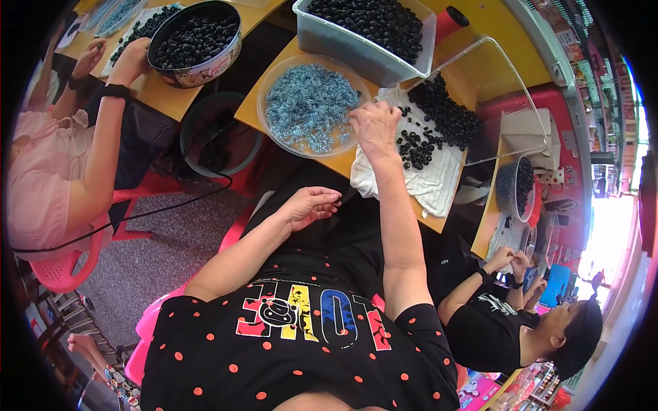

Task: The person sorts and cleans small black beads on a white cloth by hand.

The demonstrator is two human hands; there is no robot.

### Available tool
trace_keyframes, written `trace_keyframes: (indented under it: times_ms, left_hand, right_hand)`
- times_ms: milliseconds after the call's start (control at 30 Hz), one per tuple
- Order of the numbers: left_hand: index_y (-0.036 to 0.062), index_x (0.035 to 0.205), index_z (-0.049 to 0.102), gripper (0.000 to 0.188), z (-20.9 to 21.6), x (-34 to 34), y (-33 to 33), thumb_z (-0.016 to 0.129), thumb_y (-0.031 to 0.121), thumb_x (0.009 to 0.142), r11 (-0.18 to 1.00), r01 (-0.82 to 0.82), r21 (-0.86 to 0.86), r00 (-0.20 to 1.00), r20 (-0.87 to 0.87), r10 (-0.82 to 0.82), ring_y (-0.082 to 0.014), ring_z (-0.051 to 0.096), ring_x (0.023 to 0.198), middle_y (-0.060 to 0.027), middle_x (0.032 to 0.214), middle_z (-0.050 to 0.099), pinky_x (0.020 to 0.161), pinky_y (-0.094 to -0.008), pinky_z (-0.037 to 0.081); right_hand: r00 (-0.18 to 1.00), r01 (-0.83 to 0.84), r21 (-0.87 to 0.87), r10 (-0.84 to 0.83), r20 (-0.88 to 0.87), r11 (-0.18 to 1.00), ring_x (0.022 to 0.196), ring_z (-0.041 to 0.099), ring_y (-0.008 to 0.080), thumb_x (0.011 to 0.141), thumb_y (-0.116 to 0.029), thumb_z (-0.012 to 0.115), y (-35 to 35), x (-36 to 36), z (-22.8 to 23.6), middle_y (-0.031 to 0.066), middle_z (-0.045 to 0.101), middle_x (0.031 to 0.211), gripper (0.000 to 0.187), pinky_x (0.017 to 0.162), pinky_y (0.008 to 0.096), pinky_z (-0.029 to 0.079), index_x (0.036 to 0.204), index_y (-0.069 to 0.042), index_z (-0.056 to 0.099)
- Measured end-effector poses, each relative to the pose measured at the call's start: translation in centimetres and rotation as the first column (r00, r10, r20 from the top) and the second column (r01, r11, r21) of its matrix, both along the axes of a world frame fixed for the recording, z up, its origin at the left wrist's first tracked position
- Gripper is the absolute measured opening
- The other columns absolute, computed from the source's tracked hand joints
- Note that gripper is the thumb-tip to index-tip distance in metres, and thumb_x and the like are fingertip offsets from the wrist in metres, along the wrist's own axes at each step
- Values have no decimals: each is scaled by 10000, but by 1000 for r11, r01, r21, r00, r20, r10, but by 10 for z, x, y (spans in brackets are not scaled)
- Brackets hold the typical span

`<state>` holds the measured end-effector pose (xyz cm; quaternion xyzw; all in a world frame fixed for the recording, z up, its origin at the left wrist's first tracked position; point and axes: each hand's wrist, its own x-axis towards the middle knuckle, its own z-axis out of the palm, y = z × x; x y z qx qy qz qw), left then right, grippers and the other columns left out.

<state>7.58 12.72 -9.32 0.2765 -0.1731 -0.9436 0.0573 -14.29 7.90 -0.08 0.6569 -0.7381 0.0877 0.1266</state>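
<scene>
My left hand [312, 208] is above my lap, thumb and fingers pinched on a small black piece that barely shows at the fingertips. My right hand [377, 127] reaches over the table, its fingers drawn together at the right rim of a round clear tray [259, 109]. Whatever those fingertips hold is hidden. Small pale-blue pieces, perhaps coiled [305, 99], fill much of the tray. Right of that hand, a white cloth [428, 183] carries loose black round parts [416, 149] and a larger black heap [445, 113].
Behind the tray stands a clear plastic bin [353, 51] full of black parts. A clear lid or box [510, 75] leans at the right. One person [65, 164] works at the left by a round tub [205, 75]; another [497, 315] sits at the right. A bucket [219, 154] stands below.
</scene>
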Motion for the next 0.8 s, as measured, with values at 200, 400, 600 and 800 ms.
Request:
trace_keyframes:
  times_ms: [200, 400, 600, 800]
  left_hand:
    - [19, 1119, 679, 225, 16, 8, -5, 693, 127, 922, 997, -66, -28, 998, -15, 66, -141, 675, 871, -79, 1001, 707, 794, -280, 562]
    - [30, 1146, 648, 203, 57, 4, -19, 643, 95, 953, 966, -258, -9, 951, -179, 252, -128, 667, 858, -90, 1003, 693, 790, -280, 569]
    - [21, 1171, 650, 242, 93, -19, -19, 662, 67, 934, 956, -267, -118, 951, -190, 242, -107, 651, 793, -62, 956, 694, 750, -261, 564]
    - [9, 1204, 669, 294, 113, -40, -17, 685, 87, 920, 809, -160, -566, 984, -154, 87, -64, 604, 790, -22, 953, 688, 747, -217, 513]
  right_hand:
    - [930, 24, -167, 39, 364, 986, 929, 587, 224, 808, -189, 733, 22, 1, 15, 18, 697, 903, 90, 903, 403, 379, 887, -164, 769]
    - [-199, 178, -69, 104, 974, 982, 940, 601, 104, 927, -113, 682, 84, 15, 29, 41, 697, 996, 165, 865, 252, 449, 1056, -12, 702]
    - [-299, 188, -113, 167, 939, 976, 914, 605, 73, 938, -90, 672, 114, 19, 27, 24, 685, 988, 169, 842, 221, 463, 1067, 18, 682]
    - [-335, 67, -83, 101, 937, 994, 862, 606, 61, 938, -98, 672, 140, 16, 30, 15, 690, 956, 169, 792, 212, 465, 1058, 19, 687]
